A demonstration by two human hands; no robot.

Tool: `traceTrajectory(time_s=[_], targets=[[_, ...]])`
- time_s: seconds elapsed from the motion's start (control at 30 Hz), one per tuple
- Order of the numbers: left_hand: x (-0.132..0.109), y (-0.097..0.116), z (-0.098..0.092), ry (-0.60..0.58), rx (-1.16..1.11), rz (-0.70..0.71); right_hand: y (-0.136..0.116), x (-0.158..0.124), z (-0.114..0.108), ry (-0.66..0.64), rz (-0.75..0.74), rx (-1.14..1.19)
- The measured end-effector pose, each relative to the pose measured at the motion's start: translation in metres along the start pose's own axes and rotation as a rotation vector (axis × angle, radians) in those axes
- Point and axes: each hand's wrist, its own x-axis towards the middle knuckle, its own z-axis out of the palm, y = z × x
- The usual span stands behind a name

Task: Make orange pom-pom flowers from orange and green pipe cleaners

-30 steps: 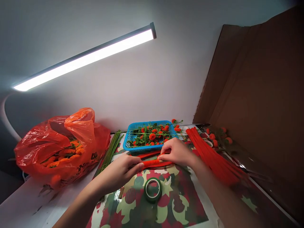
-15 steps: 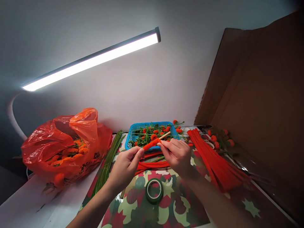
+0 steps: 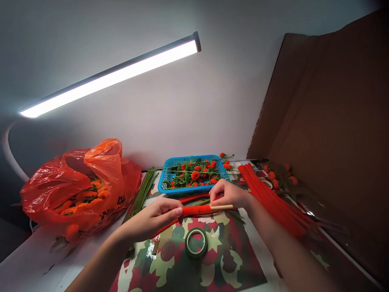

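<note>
A thin wooden stick point(image 3: 224, 207) lies almost level in front of me, with an orange-red pipe cleaner point(image 3: 197, 210) coiled tightly round much of it. My left hand point(image 3: 159, 217) is closed on the coiled left end. At the coil's right edge, the fingers of my right hand point(image 3: 227, 194) are pinched together at the pipe cleaner; its loose end is hidden. Bare wood sticks out to the right, below that hand. Loose red pipe cleaners point(image 3: 191, 198) lie behind the stick. Nearer to me rests a roll of green tape point(image 3: 187, 244).
Behind my hands is a blue basket point(image 3: 164, 178) of red flowers with green stems. A red plastic bag point(image 3: 45, 182) holding orange flowers stands left, beside green stems point(image 3: 145, 188). Right are a red pipe cleaner bundle point(image 3: 264, 202) and a cardboard sheet point(image 3: 328, 109). A lamp point(image 3: 112, 75) hangs above.
The stick has come down and nearer, swinging from a slant to nearly level. My right hand now pinches from above and behind it, and my left hand is lower.
</note>
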Motion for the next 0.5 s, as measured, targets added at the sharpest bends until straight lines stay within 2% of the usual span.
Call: traceTrajectory(time_s=[0.07, 0.17, 0.33, 0.5], targets=[[-0.001, 0.003, -0.001, -0.038, 0.122, -0.046, 0.002, -0.001, -0.002, 0.020, 0.065, -0.096], [-0.001, 0.008, 0.003, -0.017, 0.289, -0.101, 0.001, -0.001, 0.002, 0.127, 0.107, -0.301], [0.000, 0.013, 0.013, 0.135, 0.466, -0.155, -0.011, 0.000, 0.018, 0.398, 0.079, -0.672], [0.002, 0.014, 0.015, 0.269, 0.517, -0.154, -0.018, 0.002, 0.030, 0.641, -0.030, -0.832]])
